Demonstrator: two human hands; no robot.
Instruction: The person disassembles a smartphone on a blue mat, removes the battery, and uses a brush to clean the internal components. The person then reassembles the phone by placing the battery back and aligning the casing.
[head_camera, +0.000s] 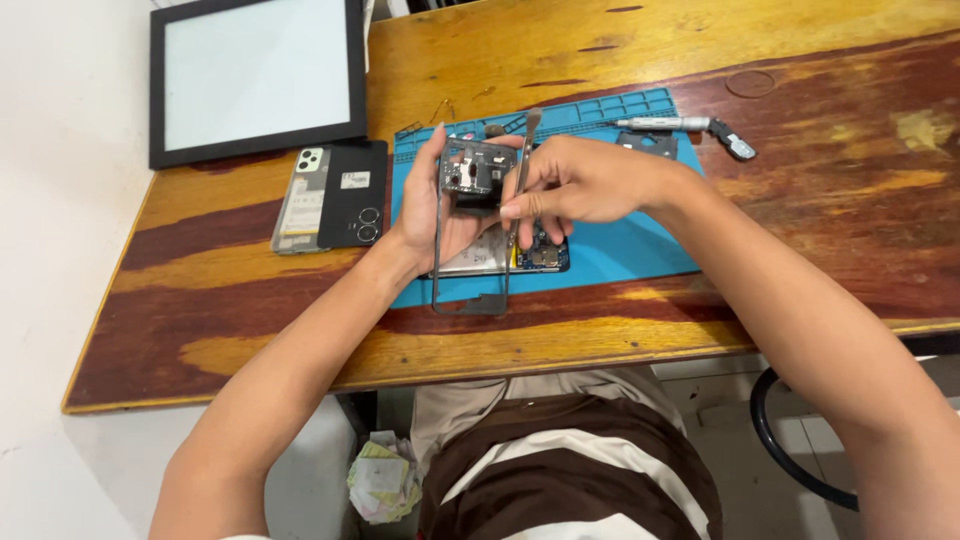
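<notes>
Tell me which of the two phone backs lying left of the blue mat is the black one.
The right-hand phone back, nearest the blue mat, is black with round camera rings low down. The other back beside it is pale silver.

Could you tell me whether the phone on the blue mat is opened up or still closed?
Opened: the phone lies with its circuit board exposed, and the left hand holds a detached frame.

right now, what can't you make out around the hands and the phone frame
- Head view: the left hand covers the back of the phone frame where it grips it.
- The right hand hides the lower shaft of the metal pry tool.
- The opened phone on the blue mat lies mostly behind both hands.
- Parts in the mat's tray slots are too small to tell.
</notes>
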